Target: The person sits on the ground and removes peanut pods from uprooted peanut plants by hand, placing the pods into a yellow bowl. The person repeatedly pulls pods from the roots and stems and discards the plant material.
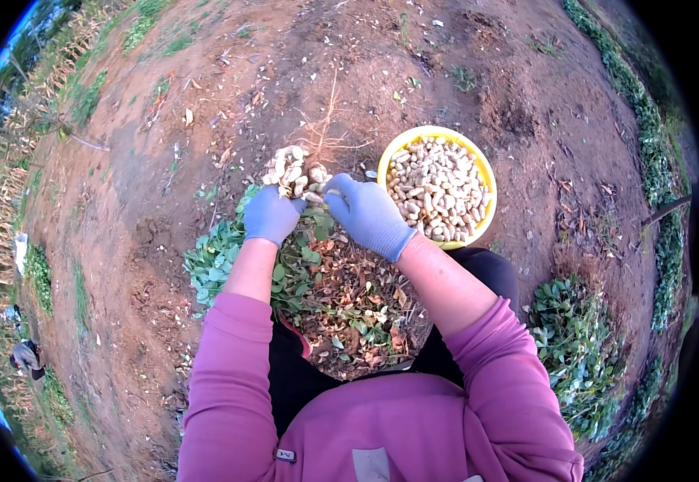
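My left hand (271, 215), in a grey-blue knit glove, grips an uprooted peanut plant just below its pods. Pale peanut pods (291, 170) cluster above that hand, and the thin reddish roots (324, 135) spread away from me. Green leaves (217, 262) of the plant hang below and left of the hand. My right hand (366, 211), gloved alike, closes its fingers on a pod at the cluster's right side; the fingers partly hide it. Right beside this hand stands a yellow tub (490, 208), filled with loose peanuts (437, 187).
Dry brown leaves (355, 301) litter the soil between my legs. A heap of green plants (575, 355) lies to my right. Bare earth (144, 199) with scattered weeds surrounds me. Far left, a crouching person (27, 356) is near dry stalks (3, 241).
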`<move>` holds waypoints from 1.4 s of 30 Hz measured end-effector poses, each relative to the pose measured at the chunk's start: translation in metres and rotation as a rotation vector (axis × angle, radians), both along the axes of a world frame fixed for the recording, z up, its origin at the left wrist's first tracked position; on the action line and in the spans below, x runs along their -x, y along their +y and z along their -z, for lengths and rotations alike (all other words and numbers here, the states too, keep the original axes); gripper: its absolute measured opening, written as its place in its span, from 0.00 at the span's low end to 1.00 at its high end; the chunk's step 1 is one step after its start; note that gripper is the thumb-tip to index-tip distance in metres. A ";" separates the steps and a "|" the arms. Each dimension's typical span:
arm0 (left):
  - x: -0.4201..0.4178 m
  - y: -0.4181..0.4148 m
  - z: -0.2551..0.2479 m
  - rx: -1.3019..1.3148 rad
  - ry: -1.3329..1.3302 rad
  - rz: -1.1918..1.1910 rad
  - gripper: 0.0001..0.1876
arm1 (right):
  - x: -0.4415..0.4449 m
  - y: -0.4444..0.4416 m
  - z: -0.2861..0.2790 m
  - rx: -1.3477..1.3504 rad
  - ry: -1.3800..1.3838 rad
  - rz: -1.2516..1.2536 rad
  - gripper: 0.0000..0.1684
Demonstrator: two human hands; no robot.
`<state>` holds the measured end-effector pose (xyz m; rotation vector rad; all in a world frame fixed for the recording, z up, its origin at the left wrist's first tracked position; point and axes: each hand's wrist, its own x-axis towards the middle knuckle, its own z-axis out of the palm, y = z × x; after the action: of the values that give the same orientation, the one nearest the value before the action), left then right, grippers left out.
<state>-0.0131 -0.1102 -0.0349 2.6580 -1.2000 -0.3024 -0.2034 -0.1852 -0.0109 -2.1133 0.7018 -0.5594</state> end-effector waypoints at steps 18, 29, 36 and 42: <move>-0.050 0.019 0.009 0.195 0.417 0.131 0.30 | 0.092 -0.132 0.024 0.132 0.342 0.516 0.20; -0.058 0.042 0.005 0.720 1.292 -0.072 0.25 | 0.040 -0.035 -0.028 -0.155 0.108 -0.177 0.38; -0.019 0.035 -0.025 0.731 1.722 -0.033 0.38 | -0.020 0.060 0.012 -0.277 0.324 -0.344 0.64; -0.059 0.044 0.024 0.346 1.200 -0.302 0.36 | -0.037 0.086 0.039 -0.422 0.176 -0.172 0.40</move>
<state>0.0459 -0.0662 -0.0584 1.7260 -0.3843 -1.2398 -0.1665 -0.0993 -0.0499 -1.8134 0.6609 -0.1159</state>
